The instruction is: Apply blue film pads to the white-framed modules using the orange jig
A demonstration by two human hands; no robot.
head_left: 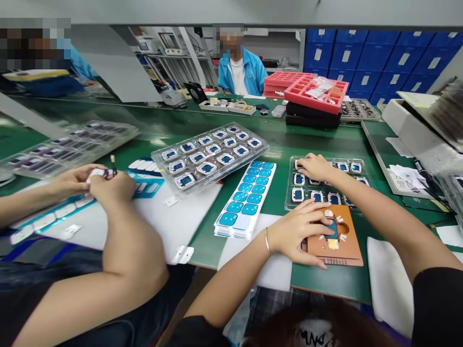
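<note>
My left hand [294, 231] lies over an orange fixture block [349, 246], fingers spread and thumb along its front edge. A fingertip reaches a dark blue square piece [330, 230] seated in the block, with small white tabs and a yellow patch around it. Behind the block is a clear plastic tray [366, 168] of white-framed parts with dark blue centres. Over its far left corner bends my right hand [316, 167], fingertips closed at a white-framed part [298, 164] in a pocket. The fingers partly hide that part.
To the left lie a stack of blue sticker sheets [246, 195] and another filled clear tray [213, 154]. A co-worker's hands [108, 183] handle a small white part farther left. Red trays [318, 94] stand behind; a white box [408, 125] is at right.
</note>
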